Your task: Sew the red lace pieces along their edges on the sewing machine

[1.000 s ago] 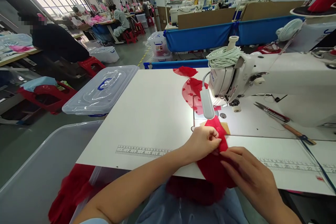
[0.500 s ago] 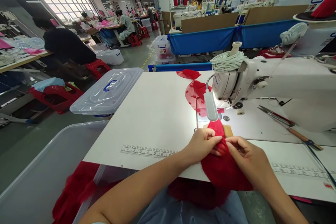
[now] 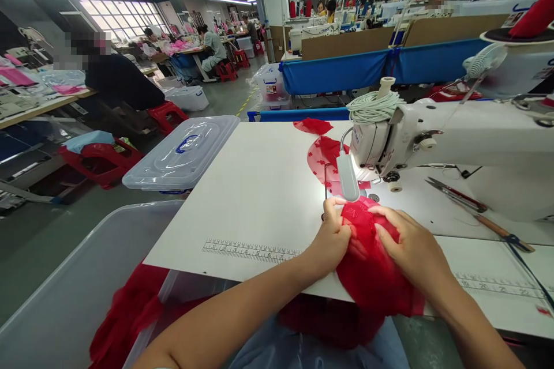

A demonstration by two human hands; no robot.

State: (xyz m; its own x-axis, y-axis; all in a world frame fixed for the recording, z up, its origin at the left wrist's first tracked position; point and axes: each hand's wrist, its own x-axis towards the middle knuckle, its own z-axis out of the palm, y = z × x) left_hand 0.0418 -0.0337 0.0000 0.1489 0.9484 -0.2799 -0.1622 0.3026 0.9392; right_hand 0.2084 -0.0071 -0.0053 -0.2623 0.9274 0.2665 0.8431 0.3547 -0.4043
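A sheer red fabric piece (image 3: 367, 265) lies over the table's front edge and hangs down toward my lap. My left hand (image 3: 332, 236) pinches its left edge, fingers curled. On the other side, my right hand (image 3: 409, 245) grips the cloth between thumb and fingers. The upper end of the cloth reaches just below the needle area of the white sewing machine (image 3: 459, 132). A small lamp (image 3: 347, 176) hangs in front of the needle and hides it. Beyond it lie a patterned red sheer piece (image 3: 320, 158) and a smaller red scrap (image 3: 312, 125).
Thread snips (image 3: 454, 193) and a wooden-handled tool (image 3: 497, 228) lie right on the white table (image 3: 259, 196). At left stand an open plastic bin (image 3: 86, 265) with red fabric and a lidded box (image 3: 186, 150). A red thread cone (image 3: 532, 17) stands at right. Several people sit behind.
Both hands have spread a little apart, opening out the bunched red fabric nearer the needle area. My left hand has shifted slightly left; my right hand has moved slightly up and right.
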